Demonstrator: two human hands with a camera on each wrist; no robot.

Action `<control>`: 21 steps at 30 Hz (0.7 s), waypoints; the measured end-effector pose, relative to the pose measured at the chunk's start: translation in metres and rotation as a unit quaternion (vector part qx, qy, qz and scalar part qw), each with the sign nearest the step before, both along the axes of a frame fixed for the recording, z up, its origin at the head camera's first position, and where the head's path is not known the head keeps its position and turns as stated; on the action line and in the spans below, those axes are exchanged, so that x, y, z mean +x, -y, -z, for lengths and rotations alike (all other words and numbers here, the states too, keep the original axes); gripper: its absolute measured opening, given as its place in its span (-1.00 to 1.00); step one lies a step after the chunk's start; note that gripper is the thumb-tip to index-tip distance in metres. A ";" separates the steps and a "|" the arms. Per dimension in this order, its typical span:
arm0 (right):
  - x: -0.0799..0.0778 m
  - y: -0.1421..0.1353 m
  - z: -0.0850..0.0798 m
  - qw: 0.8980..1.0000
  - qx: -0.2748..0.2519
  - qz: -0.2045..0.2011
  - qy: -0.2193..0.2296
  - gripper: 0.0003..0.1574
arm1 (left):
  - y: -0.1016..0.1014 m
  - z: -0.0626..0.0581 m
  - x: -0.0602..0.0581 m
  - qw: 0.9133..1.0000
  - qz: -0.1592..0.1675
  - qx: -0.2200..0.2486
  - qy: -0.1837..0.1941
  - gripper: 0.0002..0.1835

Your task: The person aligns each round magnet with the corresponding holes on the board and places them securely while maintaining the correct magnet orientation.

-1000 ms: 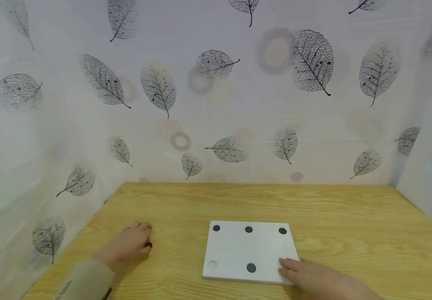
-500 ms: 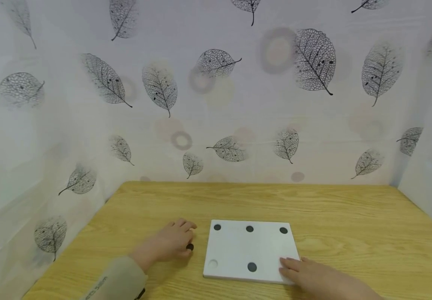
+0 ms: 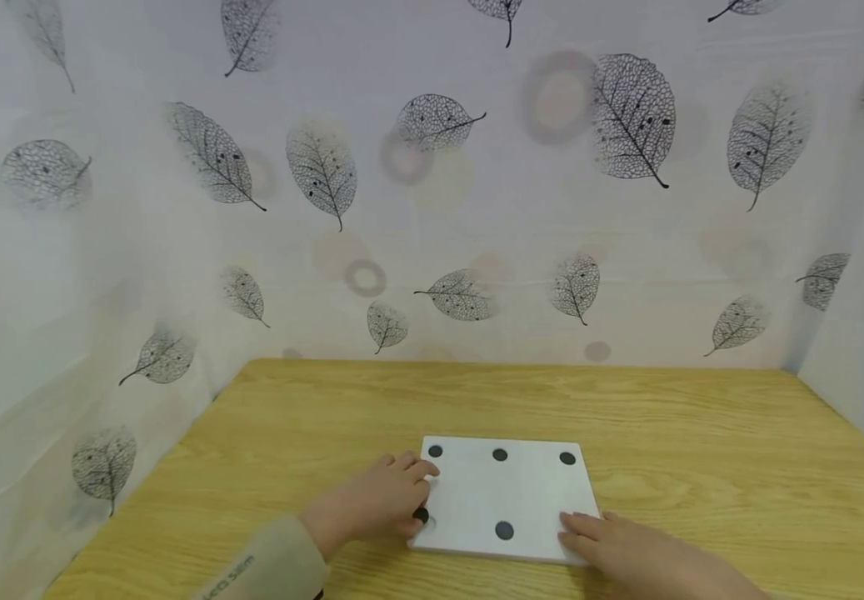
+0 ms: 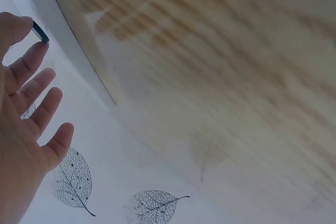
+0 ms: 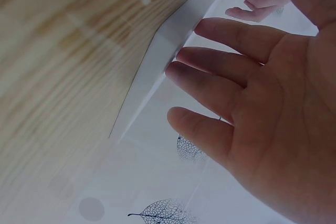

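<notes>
A white rectangular board [image 3: 469, 500] lies on the table, with three dark round discs along its back row and another dark disc [image 3: 504, 530] at the front middle. My left hand [image 3: 379, 500] is over the board's left edge, pinching a black disc [image 3: 422, 515] between thumb and index finger, close to the round recess at the front-left corner. In the left wrist view that disc [image 4: 40, 32] appears edge-on, and the other fingers are spread. My right hand [image 3: 641, 550] rests on the board's front-right corner with extended fingers, covering whatever lies beneath.
The wood-grain table [image 3: 701, 450] extends behind and to both sides of the board. A pale curtain [image 3: 506, 200] printed with leaves hangs at the back and sides.
My left hand has moved right across the table with the black disc, from well left of the board to its front-left corner. The right hand and the board stay in place.
</notes>
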State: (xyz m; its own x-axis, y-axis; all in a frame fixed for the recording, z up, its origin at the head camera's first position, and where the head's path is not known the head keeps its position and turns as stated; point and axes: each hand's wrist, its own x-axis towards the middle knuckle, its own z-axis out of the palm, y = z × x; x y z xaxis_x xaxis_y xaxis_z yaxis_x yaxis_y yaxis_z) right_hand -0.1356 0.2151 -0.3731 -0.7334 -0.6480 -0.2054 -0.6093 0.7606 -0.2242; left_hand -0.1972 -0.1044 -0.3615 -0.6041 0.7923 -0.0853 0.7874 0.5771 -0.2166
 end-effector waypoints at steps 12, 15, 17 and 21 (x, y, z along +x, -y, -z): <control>0.000 -0.001 0.000 0.999 -0.008 0.024 0.028 -0.06 | -0.006 0.002 0.003 1.000 0.007 0.005 0.013 -0.81; -0.001 -0.001 0.000 0.999 -0.007 0.023 0.032 -0.09 | -0.007 0.001 0.003 1.000 0.009 0.001 0.017 -0.82; -0.002 0.000 0.000 0.999 -0.007 0.022 0.033 -0.11 | -0.008 0.001 0.004 1.000 0.007 0.002 0.021 -0.83; -0.002 0.001 -0.001 0.999 -0.006 0.017 0.028 -0.12 | -0.008 0.001 0.004 1.000 -0.001 0.004 0.026 -0.83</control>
State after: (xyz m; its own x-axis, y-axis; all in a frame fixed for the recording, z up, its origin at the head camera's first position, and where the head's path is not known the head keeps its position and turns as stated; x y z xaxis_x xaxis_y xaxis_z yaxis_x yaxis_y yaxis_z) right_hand -0.1372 0.2145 -0.3719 -0.7424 -0.6259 -0.2389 -0.5694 0.7774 -0.2674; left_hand -0.1933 -0.0959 -0.3630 -0.5999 0.7925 -0.1096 0.7969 0.5796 -0.1703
